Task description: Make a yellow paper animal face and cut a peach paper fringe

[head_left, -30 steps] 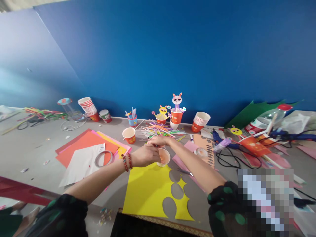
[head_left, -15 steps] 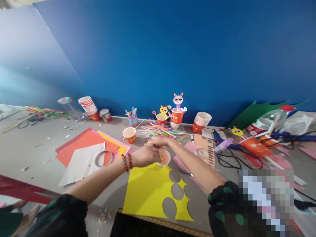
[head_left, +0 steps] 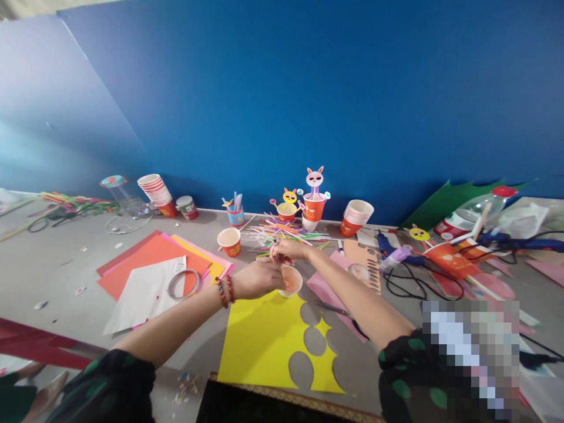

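A paper cup [head_left: 292, 283] with a pale rim and an orange tint inside leans toward me at the far edge of the yellow sheet [head_left: 255, 346]. My left hand [head_left: 261, 278], with red bead bracelets at the wrist, is closed against the cup's left side, fingertips partly hidden. Just beyond the rim, my right hand [head_left: 291, 251] is bent inward with its fingers pinched together near the left fingertips; whatever is between them is too small to make out. Oval holes are cut in the sheet's right part. Scissors [head_left: 337, 308] lie under my right forearm.
Behind my hands lie many coloured sticks [head_left: 282, 229], with animal-faced cup figures [head_left: 314, 205] beyond. An upright cup [head_left: 230, 242], tape roll [head_left: 183, 284] and coloured paper [head_left: 132, 264] are left. Stacked cups [head_left: 356, 217], a glue gun [head_left: 392, 247] and black cables [head_left: 409, 285] are right.
My right hand has shifted slightly right, away from the left fingers, and more of the scissors shows. The left hand and the cup stay nearly in place. The view has shifted a little.
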`<state>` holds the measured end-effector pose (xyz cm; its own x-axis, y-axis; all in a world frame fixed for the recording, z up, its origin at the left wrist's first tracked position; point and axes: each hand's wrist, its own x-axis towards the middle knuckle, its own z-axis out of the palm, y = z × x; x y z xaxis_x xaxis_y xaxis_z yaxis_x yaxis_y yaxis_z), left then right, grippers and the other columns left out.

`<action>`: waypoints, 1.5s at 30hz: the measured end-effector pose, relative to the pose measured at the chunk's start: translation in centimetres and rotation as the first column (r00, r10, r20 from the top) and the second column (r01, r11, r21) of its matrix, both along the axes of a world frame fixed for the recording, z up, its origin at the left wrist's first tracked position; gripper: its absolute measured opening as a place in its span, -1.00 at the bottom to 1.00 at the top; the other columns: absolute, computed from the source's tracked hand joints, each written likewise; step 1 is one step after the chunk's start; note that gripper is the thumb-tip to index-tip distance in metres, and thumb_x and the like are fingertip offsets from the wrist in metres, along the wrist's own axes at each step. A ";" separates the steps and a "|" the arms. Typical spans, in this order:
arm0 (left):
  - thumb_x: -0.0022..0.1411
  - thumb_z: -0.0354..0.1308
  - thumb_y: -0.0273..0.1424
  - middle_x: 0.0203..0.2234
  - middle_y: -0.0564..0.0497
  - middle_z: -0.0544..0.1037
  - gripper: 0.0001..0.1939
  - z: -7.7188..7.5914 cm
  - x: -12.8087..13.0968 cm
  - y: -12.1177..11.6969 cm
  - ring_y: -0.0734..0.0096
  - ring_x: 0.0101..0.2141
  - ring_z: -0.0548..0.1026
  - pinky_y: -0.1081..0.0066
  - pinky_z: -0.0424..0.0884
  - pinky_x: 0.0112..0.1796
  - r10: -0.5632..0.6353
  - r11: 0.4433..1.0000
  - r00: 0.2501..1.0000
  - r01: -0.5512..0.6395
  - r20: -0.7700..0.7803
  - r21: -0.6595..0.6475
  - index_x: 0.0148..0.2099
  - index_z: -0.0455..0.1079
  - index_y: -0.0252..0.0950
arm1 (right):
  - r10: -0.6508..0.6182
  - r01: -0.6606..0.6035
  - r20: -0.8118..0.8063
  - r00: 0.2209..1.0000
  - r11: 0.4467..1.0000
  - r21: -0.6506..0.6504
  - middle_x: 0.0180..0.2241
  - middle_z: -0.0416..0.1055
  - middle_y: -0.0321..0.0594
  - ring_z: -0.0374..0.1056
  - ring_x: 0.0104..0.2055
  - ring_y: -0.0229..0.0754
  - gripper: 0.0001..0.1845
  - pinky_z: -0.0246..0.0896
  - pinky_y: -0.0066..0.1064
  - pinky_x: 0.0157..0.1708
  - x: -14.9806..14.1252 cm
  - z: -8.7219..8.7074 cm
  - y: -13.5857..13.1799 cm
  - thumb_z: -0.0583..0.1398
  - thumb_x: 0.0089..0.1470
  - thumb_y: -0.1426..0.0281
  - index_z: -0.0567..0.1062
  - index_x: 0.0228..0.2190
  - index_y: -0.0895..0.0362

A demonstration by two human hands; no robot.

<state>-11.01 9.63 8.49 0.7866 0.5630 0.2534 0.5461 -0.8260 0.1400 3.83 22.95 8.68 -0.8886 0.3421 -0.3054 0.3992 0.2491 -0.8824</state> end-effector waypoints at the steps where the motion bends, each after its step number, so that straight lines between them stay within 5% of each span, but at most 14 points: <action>1: 0.32 0.06 -0.51 -0.19 0.02 0.59 -0.80 0.1 0.0 0.0 0.32 -0.08 0.48 0.33 0.27 -0.02 -0.004 1.000 1.000 0.004 -0.012 -0.002 -0.12 0.46 -0.17 | -0.010 0.010 -0.022 1.000 1.000 0.001 -0.67 0.34 -0.35 0.18 -0.70 -0.38 -0.71 0.02 -0.60 -0.76 0.4 -0.1 0.0 0.03 0.01 0.40 0.52 -0.52 0.21; 12: 0.33 0.00 -0.55 -0.19 -0.01 0.60 -0.74 0.2 -0.1 -0.3 0.27 -0.06 0.45 0.29 0.25 -0.12 -0.030 1.000 0.997 0.030 -0.077 0.002 -0.05 0.43 -0.18 | -0.245 0.253 -0.210 0.946 0.967 0.011 -0.63 0.41 -0.32 0.24 -0.68 -0.34 -0.68 0.10 -0.59 -0.76 5.9 -2.4 -1.1 0.01 0.03 0.36 0.54 -0.44 0.18; 22: 0.31 0.00 -0.54 -0.15 -0.01 0.59 -0.72 0.5 0.0 -0.2 0.27 -0.08 0.47 0.30 0.28 -0.10 -0.054 0.998 0.997 0.053 -0.063 -0.015 -0.04 0.42 -0.18 | -0.413 0.461 -0.330 0.849 0.883 0.082 -0.55 0.47 -0.31 0.35 -0.56 -0.27 -0.71 0.25 -0.50 -0.55 10.5 -3.0 -6.2 0.03 0.14 0.39 0.55 -0.38 0.12; 29: 0.33 -0.05 -0.55 -0.13 -0.03 0.59 -0.70 0.7 0.0 -0.4 0.21 -0.06 0.46 0.26 0.29 -0.10 -0.050 0.999 0.996 0.049 -0.078 -0.022 -0.03 0.43 -0.20 | -0.488 0.553 -0.383 0.784 0.830 0.074 -0.56 0.43 -0.29 0.31 -0.61 -0.30 -0.72 0.21 -0.54 -0.63 11.7 -3.6 -9.0 0.06 0.15 0.36 0.56 -0.41 0.12; 37: 0.37 -0.08 -0.51 -0.21 -0.06 0.60 -0.72 0.7 0.1 -0.6 0.25 -0.12 0.50 0.24 0.34 -0.06 -0.040 0.999 0.999 0.040 -0.014 -0.016 -0.07 0.44 -0.20 | -0.651 0.799 -0.532 0.542 0.596 0.085 -0.35 0.51 -0.15 0.37 -0.50 -0.24 -0.61 0.30 -0.47 -0.55 13.7 -2.6 -12.9 0.01 0.28 0.19 0.52 -0.14 0.17; 40: 0.37 -0.08 -0.49 -0.18 -0.09 0.59 -0.73 1.1 -0.4 -0.4 0.26 -0.10 0.49 0.23 0.35 -0.03 -0.047 0.999 0.997 0.047 0.059 0.009 -0.03 0.42 -0.22 | -0.583 0.765 -0.532 0.614 0.606 0.218 -0.11 0.51 -0.07 0.47 -0.30 -0.16 -0.65 0.41 -0.41 -0.36 14.4 -2.7 -16.1 0.04 0.30 0.27 0.47 0.00 0.09; 45: 0.35 0.00 -0.47 -0.11 -0.08 0.55 -0.79 2.9 0.6 1.9 0.25 -0.04 0.46 0.18 0.34 0.04 0.076 0.993 0.950 -0.099 0.302 0.062 -0.08 0.44 -0.23 | -0.441 0.668 -0.509 0.739 0.575 0.472 -0.03 0.49 -0.07 0.41 0.02 -0.05 -0.65 0.37 -0.29 -0.05 14.2 -4.0 -20.2 0.05 0.28 0.39 0.45 0.05 0.04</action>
<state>-10.42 11.57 11.44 0.6172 0.5963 0.5134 0.5592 -0.7914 0.2469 18.00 2.78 4.68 -0.4544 0.7988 0.3942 0.3870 0.5756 -0.7204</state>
